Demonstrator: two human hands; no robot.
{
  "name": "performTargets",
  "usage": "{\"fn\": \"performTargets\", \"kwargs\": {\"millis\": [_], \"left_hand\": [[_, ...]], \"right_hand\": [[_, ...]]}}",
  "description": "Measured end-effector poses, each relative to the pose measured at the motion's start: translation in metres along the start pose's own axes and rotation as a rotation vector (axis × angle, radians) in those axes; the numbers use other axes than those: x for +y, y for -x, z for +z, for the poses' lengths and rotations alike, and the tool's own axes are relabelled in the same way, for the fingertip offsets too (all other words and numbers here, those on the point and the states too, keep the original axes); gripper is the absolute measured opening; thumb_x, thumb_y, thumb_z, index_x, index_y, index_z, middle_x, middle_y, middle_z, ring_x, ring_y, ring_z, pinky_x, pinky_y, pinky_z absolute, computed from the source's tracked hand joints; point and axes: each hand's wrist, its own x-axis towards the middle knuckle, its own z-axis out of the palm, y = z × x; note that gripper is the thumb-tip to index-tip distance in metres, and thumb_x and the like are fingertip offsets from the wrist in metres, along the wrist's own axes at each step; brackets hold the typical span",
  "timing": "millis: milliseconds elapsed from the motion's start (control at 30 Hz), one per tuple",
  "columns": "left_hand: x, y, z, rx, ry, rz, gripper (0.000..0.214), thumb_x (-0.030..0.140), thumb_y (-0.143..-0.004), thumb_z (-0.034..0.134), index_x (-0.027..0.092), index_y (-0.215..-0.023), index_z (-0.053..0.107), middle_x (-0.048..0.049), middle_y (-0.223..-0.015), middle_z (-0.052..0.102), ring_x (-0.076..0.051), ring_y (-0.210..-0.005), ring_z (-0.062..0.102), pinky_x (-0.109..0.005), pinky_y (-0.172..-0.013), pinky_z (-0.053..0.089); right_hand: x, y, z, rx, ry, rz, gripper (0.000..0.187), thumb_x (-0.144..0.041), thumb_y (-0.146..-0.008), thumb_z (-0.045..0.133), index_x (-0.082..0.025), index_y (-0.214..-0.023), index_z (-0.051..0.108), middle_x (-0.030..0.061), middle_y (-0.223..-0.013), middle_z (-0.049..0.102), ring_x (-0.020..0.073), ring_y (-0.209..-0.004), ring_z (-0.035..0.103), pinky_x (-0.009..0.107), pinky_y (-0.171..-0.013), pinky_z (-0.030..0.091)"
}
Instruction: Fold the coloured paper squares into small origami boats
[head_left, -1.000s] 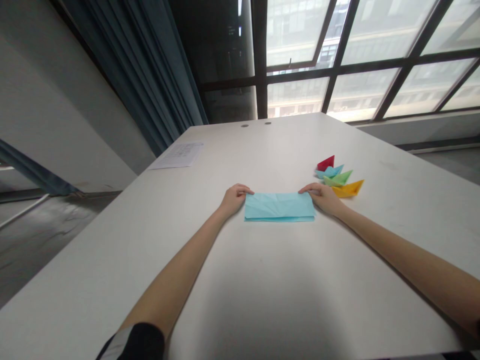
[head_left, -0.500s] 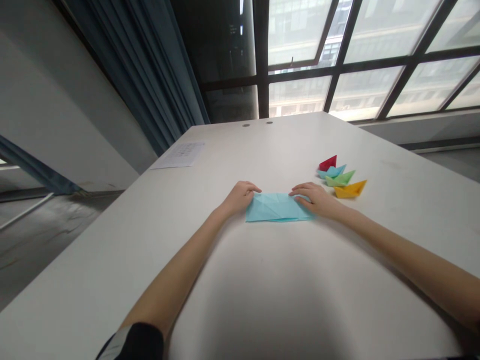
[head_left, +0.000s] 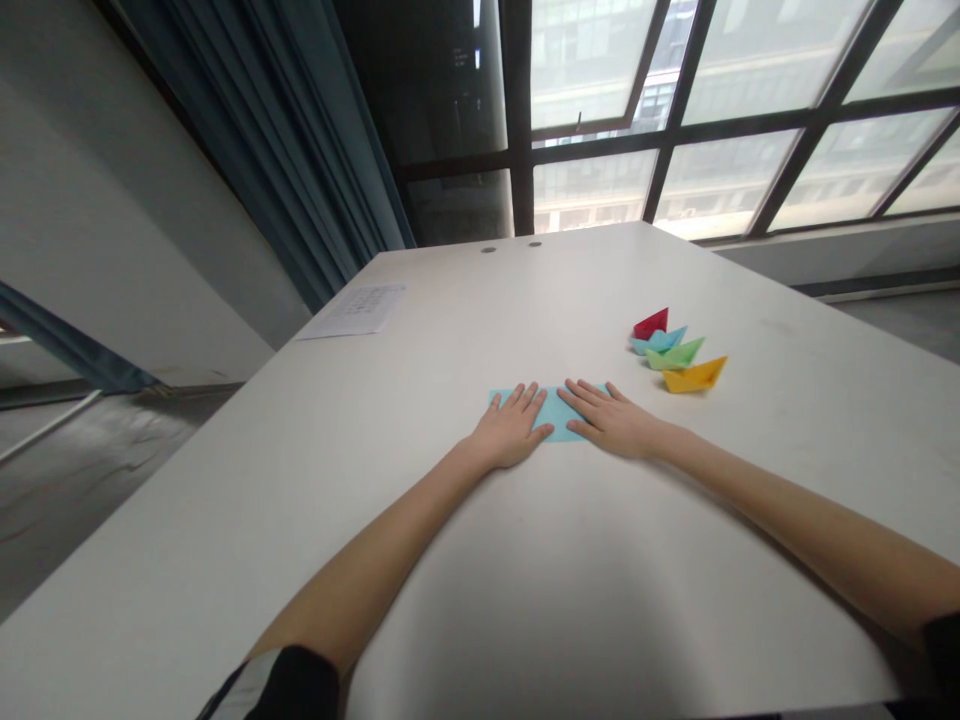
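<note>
A light-blue folded sheet of paper (head_left: 558, 418) lies flat on the white table, its long side running left to right. My left hand (head_left: 512, 428) rests palm down on its left part with fingers spread. On the right part lies my right hand (head_left: 609, 418), also flat, fingers stretched toward the left and away from me. A strip of the paper shows between the two hands; the rest is covered by them. Neither hand grips anything.
Right of my right hand stand folded paper boats in a slanting row: yellow (head_left: 694, 376), green (head_left: 675, 355), blue (head_left: 658, 341) and red (head_left: 651, 323). A printed sheet (head_left: 356, 310) lies at the table's left edge. Beyond are a curtain (head_left: 300, 130) and windows.
Both hands have gone from holding the paper's left and right ends to lying flat on top of it, closer together. The left hand moved right and nearer to me. The paper looks flatter.
</note>
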Motion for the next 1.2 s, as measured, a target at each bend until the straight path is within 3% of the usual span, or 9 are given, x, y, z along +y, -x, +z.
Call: {"fn": "performTargets", "kwargs": {"millis": [300,667,800,933,1200], "left_hand": [[-0.033,0.001,-0.015,-0.146,0.040,-0.069,0.096,0.071,-0.071,0.040,0.019,-0.142,0.004,-0.0141,-0.148,-0.003,-0.033,-0.136,-0.001,-0.061,-0.101,0.001],[-0.042,0.002,-0.012,-0.118,0.031,-0.062,0.097,0.072,-0.069,0.042,0.019,-0.142,0.003,-0.0153,-0.147,-0.003,-0.032,-0.136,-0.002,-0.059,-0.102,0.001],[-0.040,0.002,-0.015,-0.144,0.030,-0.068,0.100,0.073,-0.068,0.041,0.018,-0.142,0.002,-0.0143,-0.148,-0.004,-0.033,-0.135,-0.004,-0.062,-0.100,0.000],[-0.036,0.003,-0.019,-0.150,0.027,-0.077,0.100,0.073,-0.068,0.040,0.016,-0.142,0.002,-0.0155,-0.147,-0.003,-0.033,-0.135,-0.004,-0.063,-0.100,0.000],[-0.033,0.006,-0.023,-0.174,0.034,-0.077,0.100,0.072,-0.068,0.041,0.017,-0.142,0.002,-0.0149,-0.148,-0.005,-0.033,-0.135,-0.005,-0.062,-0.100,-0.001]], "right_hand": [[0.009,0.007,-0.008,-0.102,-0.034,0.102,0.074,-0.063,-0.083,0.023,-0.021,-0.143,0.011,0.0099,-0.147,0.014,0.0293,-0.134,0.013,0.059,-0.105,0.009],[0.013,0.004,-0.008,-0.099,-0.036,0.097,0.075,-0.066,-0.081,0.025,-0.023,-0.142,0.016,0.0094,-0.147,0.016,0.0307,-0.134,0.016,0.059,-0.104,0.012],[0.009,-0.008,-0.022,-0.136,0.024,0.111,0.073,-0.064,-0.079,0.035,-0.023,-0.138,0.030,0.0115,-0.144,0.029,0.0348,-0.129,0.027,0.060,-0.102,0.017],[-0.002,-0.030,-0.032,-0.060,0.051,0.076,0.049,-0.051,-0.086,0.033,-0.024,-0.121,0.053,0.0104,-0.125,0.053,0.0317,-0.110,0.049,0.050,-0.095,0.032],[-0.016,-0.051,-0.029,0.049,0.029,0.072,0.035,-0.040,-0.074,0.056,-0.023,-0.104,0.060,0.0095,-0.108,0.060,0.0288,-0.098,0.054,0.042,-0.080,0.042]]}}
